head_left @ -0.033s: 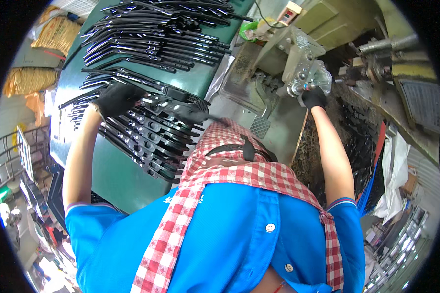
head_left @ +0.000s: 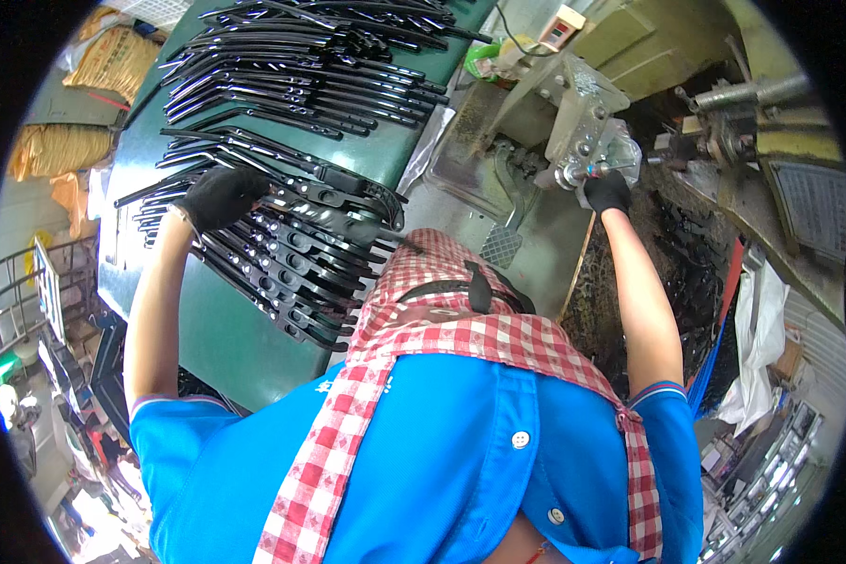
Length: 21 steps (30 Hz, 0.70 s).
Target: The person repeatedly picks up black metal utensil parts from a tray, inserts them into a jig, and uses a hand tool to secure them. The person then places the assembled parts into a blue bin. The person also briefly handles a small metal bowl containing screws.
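- Head view, ten o'clock: pinches black bracket point(head_left: 329, 219) with left hand point(head_left: 221, 199), over close-set black parts point(head_left: 294, 273).
- Two o'clock: touches metal fitting point(head_left: 571, 175) with right hand point(head_left: 607, 193); cannot tell finger spread.
- Eight o'clock: bare green tabletop point(head_left: 230, 348), open to its edge.

Holed black bars point(head_left: 296, 267) look like super glossy metal, green tabletop point(head_left: 230, 348) smooth and shiny, checked apron point(head_left: 470, 335) just matt cloth.

Bright overall. White glare, 9 o'clock, on smooth green tabletop point(head_left: 221, 350); glints along glossy black metal bars point(head_left: 320, 70), 11 o'clock. Long dark-grey metal piece point(head_left: 334, 222), 10 o'clock, blurred. Straight edges bowed; rim black all round.
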Each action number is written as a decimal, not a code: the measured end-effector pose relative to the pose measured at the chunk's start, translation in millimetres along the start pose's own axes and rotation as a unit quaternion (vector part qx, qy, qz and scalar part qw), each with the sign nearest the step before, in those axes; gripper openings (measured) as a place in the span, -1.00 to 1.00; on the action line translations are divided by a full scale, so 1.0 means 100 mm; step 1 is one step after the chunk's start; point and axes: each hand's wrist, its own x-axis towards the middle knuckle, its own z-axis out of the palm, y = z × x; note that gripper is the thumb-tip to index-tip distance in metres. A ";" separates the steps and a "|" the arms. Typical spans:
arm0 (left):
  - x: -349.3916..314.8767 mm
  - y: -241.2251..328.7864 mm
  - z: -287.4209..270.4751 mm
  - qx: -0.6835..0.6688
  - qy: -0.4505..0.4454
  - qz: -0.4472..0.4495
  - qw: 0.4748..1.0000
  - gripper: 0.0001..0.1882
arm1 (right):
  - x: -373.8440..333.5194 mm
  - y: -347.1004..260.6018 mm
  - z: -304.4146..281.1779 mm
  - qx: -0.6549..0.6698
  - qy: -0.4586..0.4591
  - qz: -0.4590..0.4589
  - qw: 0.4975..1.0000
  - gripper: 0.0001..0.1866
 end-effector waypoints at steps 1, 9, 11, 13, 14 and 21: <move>-0.13 -0.06 0.08 0.000 0.016 -0.011 1.000 -0.75 | -0.02 0.01 0.02 0.005 0.024 -0.038 0.999 -0.66; -0.03 -0.21 0.30 -0.154 0.183 -0.095 0.966 -0.75 | 0.53 0.72 0.43 0.312 0.121 -0.141 0.932 -0.75; 0.17 -0.06 0.25 -0.131 0.236 -0.089 0.959 -0.72 | 0.32 0.58 0.10 0.612 -0.021 -0.136 0.779 -0.82; 0.33 -0.03 0.28 -0.086 0.213 -0.077 0.970 -0.64 | 0.03 0.40 -0.29 0.759 -0.102 -0.110 0.633 -0.87; 0.41 0.04 0.27 -0.058 0.198 -0.075 0.976 -0.60 | -0.12 0.34 -0.45 0.783 -0.108 -0.093 0.605 -0.87; 0.11 -0.53 0.54 0.129 0.186 -0.170 0.959 -0.53 | -0.63 0.00 -0.82 0.716 -0.107 -0.092 0.683 -0.89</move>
